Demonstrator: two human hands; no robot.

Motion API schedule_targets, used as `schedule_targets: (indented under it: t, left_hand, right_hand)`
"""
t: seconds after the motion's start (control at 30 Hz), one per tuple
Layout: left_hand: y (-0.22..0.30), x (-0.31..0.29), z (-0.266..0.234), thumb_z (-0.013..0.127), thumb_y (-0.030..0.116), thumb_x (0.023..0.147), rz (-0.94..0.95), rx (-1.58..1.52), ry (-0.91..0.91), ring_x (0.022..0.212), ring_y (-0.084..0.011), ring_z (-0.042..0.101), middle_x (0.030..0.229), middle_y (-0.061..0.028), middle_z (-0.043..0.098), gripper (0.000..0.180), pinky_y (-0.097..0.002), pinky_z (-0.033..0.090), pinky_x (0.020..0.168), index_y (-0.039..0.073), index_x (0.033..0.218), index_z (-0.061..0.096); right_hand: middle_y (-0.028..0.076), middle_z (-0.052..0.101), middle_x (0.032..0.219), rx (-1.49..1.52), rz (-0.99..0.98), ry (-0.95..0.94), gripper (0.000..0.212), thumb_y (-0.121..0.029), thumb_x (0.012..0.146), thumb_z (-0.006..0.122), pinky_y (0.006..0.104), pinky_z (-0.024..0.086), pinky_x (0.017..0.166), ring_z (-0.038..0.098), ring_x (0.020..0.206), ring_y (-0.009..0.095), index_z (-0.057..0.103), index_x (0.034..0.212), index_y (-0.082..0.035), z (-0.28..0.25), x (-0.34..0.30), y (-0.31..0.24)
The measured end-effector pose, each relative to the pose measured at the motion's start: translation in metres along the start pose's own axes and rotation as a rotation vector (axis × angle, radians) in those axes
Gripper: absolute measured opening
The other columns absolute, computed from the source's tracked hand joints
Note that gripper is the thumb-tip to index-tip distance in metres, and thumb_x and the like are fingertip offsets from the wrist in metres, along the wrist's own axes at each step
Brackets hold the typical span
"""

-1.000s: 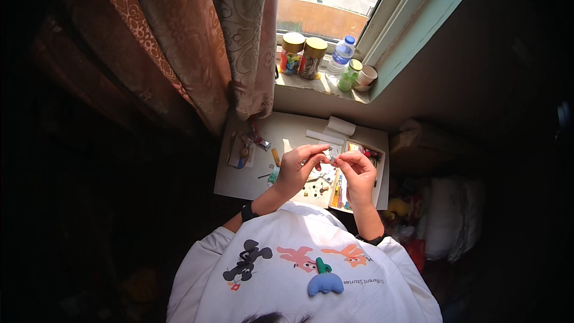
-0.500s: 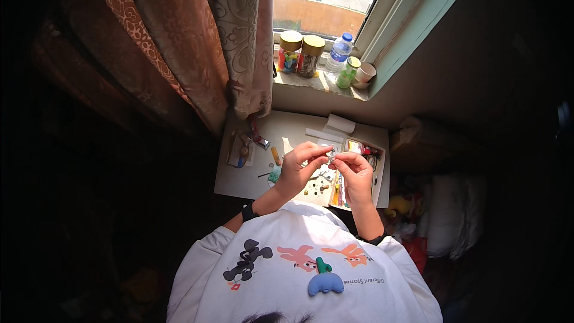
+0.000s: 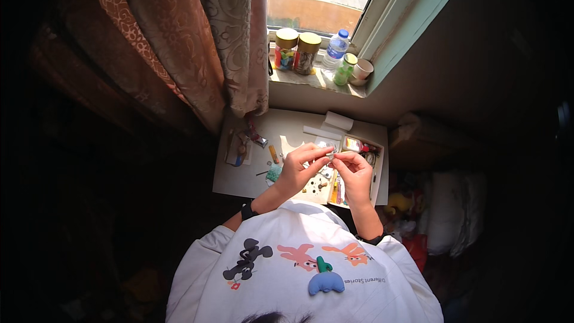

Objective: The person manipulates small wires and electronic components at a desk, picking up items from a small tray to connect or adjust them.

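Over the white table (image 3: 236, 180), both my hands meet at a small clear, shiny piece (image 3: 331, 154), too small to name. My left hand (image 3: 297, 167) pinches it from one side between thumb and fingers. From the other side my right hand (image 3: 354, 174) pinches it as well, fingertips nearly touching those of the left. Beneath them, several small dark and brass-coloured bits (image 3: 315, 187) lie on the tabletop. A teal fuzzy clump (image 3: 274, 173) rests beside my left wrist, with an orange stick-like piece (image 3: 274, 154) just beyond it.
Right of my hands stands a shallow box (image 3: 379, 170) of mixed small items, partly hidden. A white roll (image 3: 339, 121) lies at the table's back. On the windowsill are two gold-lidded jars (image 3: 286, 51), a water bottle (image 3: 336, 49), a green jar (image 3: 345, 70) and cups (image 3: 362, 70). A curtain (image 3: 173, 36) hangs left.
The view has shifted slightly, so the sill and table sit a little further left and higher. Both hands keep their pinch on the small clear piece, with barely any finger movement.
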State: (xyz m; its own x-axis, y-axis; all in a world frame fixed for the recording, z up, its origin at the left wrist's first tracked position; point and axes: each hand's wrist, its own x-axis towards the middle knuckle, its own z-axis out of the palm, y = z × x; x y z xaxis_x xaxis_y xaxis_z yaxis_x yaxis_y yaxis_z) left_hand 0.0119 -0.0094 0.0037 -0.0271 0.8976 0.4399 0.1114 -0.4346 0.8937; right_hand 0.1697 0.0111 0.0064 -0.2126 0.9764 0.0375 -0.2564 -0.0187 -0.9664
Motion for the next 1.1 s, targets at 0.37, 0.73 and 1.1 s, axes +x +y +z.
schedule_targets:
  t: [0.37, 0.73, 1.1]
  left_hand:
    - [0.000, 0.000, 0.006, 0.060, 0.001, 0.081, 0.012, 0.048, 0.020, 0.065, -0.0115, 0.052, 0.078, -0.0070, 0.058, 0.024, -0.0225, 0.040, 0.055, 0.001, 0.105, 0.063]
    - [0.002, -0.001, 0.013, 0.059, 0.000, 0.081, -0.037, 0.026, 0.088, 0.066, -0.0127, 0.055, 0.076, -0.0086, 0.060, 0.018, -0.0225, 0.042, 0.056, 0.000, 0.099, 0.065]
    - [-0.007, 0.001, 0.013, 0.059, -0.001, 0.081, -0.029, 0.015, 0.084, 0.066, -0.0137, 0.056, 0.076, -0.0092, 0.060, 0.017, -0.0235, 0.042, 0.055, -0.002, 0.097, 0.064]
  right_hand:
    - [0.007, 0.060, 0.087, -0.094, -0.053, -0.017, 0.009, 0.004, 0.080, 0.062, 0.0215, 0.048, 0.072, 0.060, 0.078, 0.011, 0.060, 0.089, 0.004, -0.001, -0.001, 0.006]
    - [0.007, 0.061, 0.087, -0.070, -0.038, 0.012, 0.008, 0.003, 0.080, 0.061, 0.0209, 0.048, 0.071, 0.059, 0.077, 0.011, 0.060, 0.089, 0.004, -0.003, -0.003, 0.012]
    - [0.007, 0.061, 0.088, -0.093, -0.012, 0.016, 0.010, 0.003, 0.081, 0.061, 0.0218, 0.048, 0.072, 0.059, 0.078, 0.011, 0.060, 0.090, 0.004, -0.004, -0.001, 0.010]
